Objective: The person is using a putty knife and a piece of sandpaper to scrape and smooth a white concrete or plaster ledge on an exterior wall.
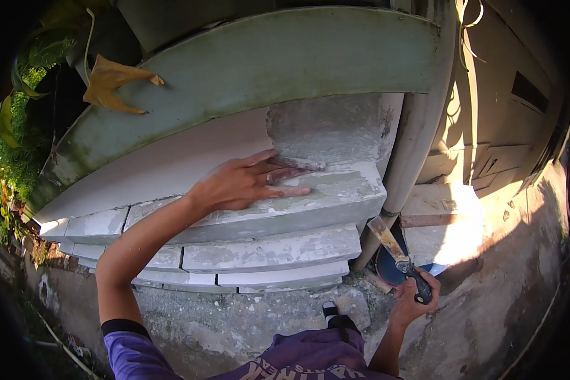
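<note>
My left hand point(250, 182) lies on the top ledge of a stepped, curved moulding point(285, 215), its fingers stretched out and dusted white. The fingertips touch the ledge near the corner where it meets a grey, patchy wall panel point(329, 126). At the lower right my right hand point(411, 307) is wrapped round the black handle of a putty knife point(389, 242). Its blade is stained and points up and left, beside the moulding's right end and apart from it.
A blue round container point(389, 269) sits behind the putty knife. A vertical pipe point(411, 152) runs beside the moulding. Above is a curved greenish ledge point(285, 57) with a dry brown leaf point(117, 85). A pale slab point(437, 218) lies on the right; plants point(19, 152) grow at left.
</note>
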